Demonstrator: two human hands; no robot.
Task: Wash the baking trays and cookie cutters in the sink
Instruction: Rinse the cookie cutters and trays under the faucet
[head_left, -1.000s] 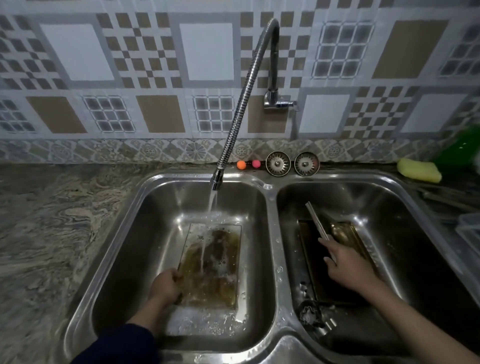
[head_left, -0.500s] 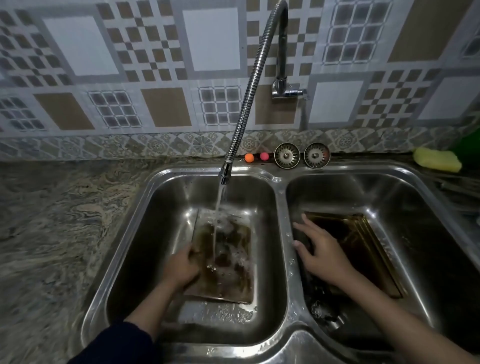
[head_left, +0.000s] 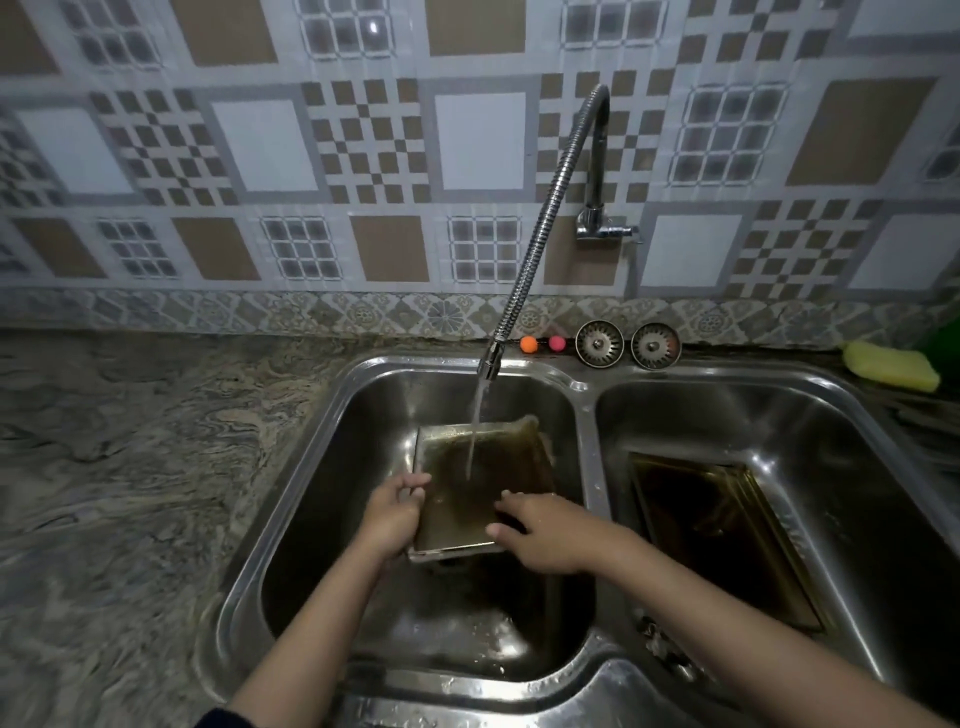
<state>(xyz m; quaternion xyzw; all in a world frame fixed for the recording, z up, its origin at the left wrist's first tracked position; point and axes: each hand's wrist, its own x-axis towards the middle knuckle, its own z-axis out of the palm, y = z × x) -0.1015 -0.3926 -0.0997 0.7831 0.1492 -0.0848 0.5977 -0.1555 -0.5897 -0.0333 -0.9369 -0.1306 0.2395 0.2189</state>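
A greasy baking tray (head_left: 483, 483) was held tilted under the tap (head_left: 540, 228) stream in the left basin of the sink (head_left: 322, 467). Its left edge was gripped by the curled fingers of the left hand (head_left: 389, 512), while the right hand (head_left: 545, 530) was laid on it with fingers spread. A second tray (head_left: 727, 540) lay in the right basin. The wet metal was judged stiff, light and slippery, best held by its rims. No writing could be read.

A wall of square patterned tiles in white, tan and grey checks (head_left: 363, 156) is filling the upper view, with a band of ornate floral border tiles (head_left: 311, 314) running along its foot. Below, a swirled brown-and-grey marbled stone countertop (head_left: 130, 467) is stretching leftward, catching dim, soft light.
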